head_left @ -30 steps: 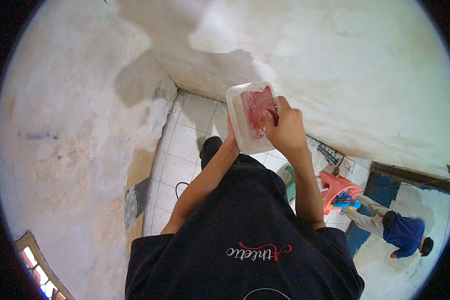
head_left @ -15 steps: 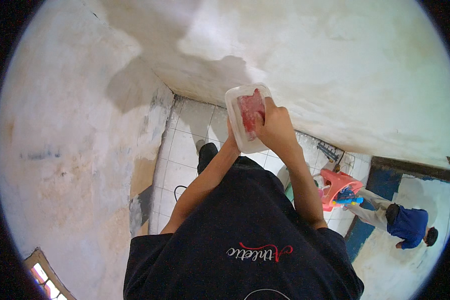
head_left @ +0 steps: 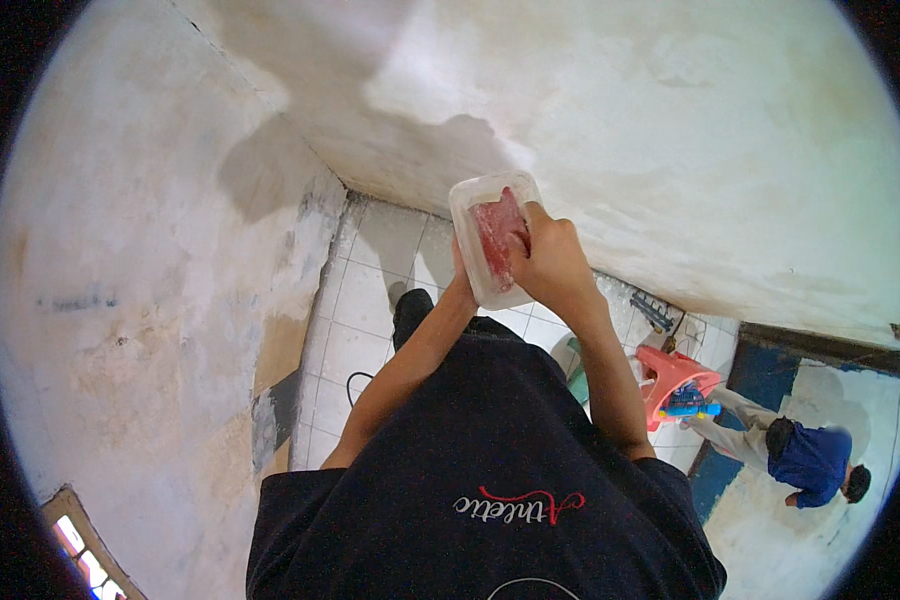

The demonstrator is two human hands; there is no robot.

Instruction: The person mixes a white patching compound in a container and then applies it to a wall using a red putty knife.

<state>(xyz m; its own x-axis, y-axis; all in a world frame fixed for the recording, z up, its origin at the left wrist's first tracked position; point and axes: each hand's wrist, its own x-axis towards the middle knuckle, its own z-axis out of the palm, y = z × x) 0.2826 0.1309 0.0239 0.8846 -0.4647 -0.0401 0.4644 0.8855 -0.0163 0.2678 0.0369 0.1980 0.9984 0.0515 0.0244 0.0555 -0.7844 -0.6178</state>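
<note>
A translucent white rectangular plastic tub (head_left: 462,222) is held out in front of my body, near the corner of the two walls. My left hand (head_left: 462,280) grips it from its left side and underneath; most of those fingers are hidden behind the tub. Inside lies a flat red putty scraper (head_left: 494,235) smeared with whitish paste. My right hand (head_left: 555,255) is closed on the scraper's right edge, thumb on its upper face, fingers partly hidden.
Patchy plastered walls (head_left: 670,150) rise ahead and on the left. White tiles (head_left: 355,300) cover the floor. To the right stands a pink plastic stool (head_left: 660,385) with a blue item on it. Beyond it, a person in a blue shirt (head_left: 810,465) is near a wall.
The scraper has shifted slightly down and left inside the tub, with my right hand moving a little along with it. The person at the right has moved slightly.
</note>
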